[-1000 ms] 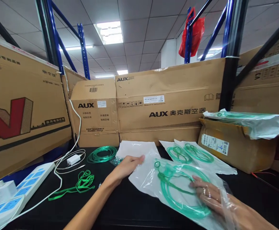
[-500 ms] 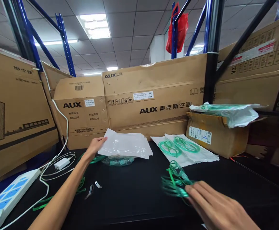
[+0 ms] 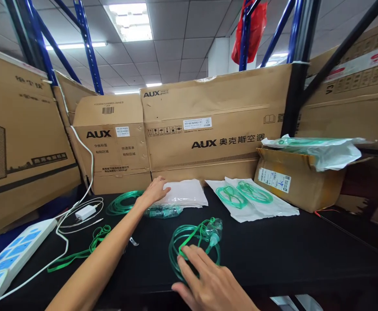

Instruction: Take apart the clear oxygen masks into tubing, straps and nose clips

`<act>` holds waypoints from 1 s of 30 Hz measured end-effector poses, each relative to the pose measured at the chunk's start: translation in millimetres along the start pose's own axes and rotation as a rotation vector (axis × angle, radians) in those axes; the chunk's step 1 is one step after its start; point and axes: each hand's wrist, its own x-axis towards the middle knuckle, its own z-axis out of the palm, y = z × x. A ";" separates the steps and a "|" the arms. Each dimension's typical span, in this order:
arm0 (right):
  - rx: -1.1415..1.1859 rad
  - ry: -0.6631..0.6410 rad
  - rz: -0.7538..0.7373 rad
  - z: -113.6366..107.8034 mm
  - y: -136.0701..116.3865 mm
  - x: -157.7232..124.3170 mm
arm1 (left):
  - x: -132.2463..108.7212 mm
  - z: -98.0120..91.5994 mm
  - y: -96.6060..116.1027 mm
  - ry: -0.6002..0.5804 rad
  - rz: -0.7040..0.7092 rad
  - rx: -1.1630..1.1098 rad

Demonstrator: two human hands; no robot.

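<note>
My right hand [image 3: 210,276] rests over a coil of green tubing [image 3: 172,248] near the front of the black table, fingers spread and not wrapped round it. A clear oxygen mask [image 3: 216,225] with a pale green connector lies at the coil's upper right, and a bright green strap runs across it. Farther back, my left hand [image 3: 156,190] lies with fingers apart on the left edge of the white plastic bags [image 3: 185,193]. Beneath those bags a clear packet with green parts [image 3: 164,211] shows. Another green tubing coil [image 3: 122,203] sits to the left, partly behind my forearm.
Two white pouches with green tubing [image 3: 257,211] lie at the right, beside an open carton [image 3: 301,185]. Green straps [image 3: 96,237], a white charger [image 3: 85,212] and a power strip [image 3: 23,250] are at the left. Large cardboard boxes [image 3: 205,129] wall the back.
My right hand has moved left with the tubing and mask, set them down and opened. My left hand has let the raised white bag down and now lies on the pile.
</note>
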 end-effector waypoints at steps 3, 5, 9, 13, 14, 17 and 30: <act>0.068 -0.012 0.041 -24.0 14.2 -0.4 | 11.5 0.5 7.9 -0.153 0.013 0.046; 0.099 -0.019 0.083 -37.5 32.9 0.3 | 15.8 -2.0 12.1 -0.218 0.003 0.065; 0.152 -0.048 0.163 -46.1 80.9 -0.5 | 1.6 -14.5 26.9 -0.157 0.022 0.059; 0.218 -0.144 0.194 -35.8 115.1 -11.7 | -53.0 -25.2 65.7 0.017 0.124 -0.012; 0.234 -0.170 0.193 -32.7 119.0 -15.3 | -72.1 -25.0 79.1 0.037 0.161 -0.037; 0.268 -0.235 0.178 -25.9 122.2 -24.6 | -133.0 -13.0 118.3 0.013 0.267 -0.098; -0.065 -0.317 -0.004 -50.8 70.4 -66.3 | -230.6 96.1 122.4 0.402 0.605 0.185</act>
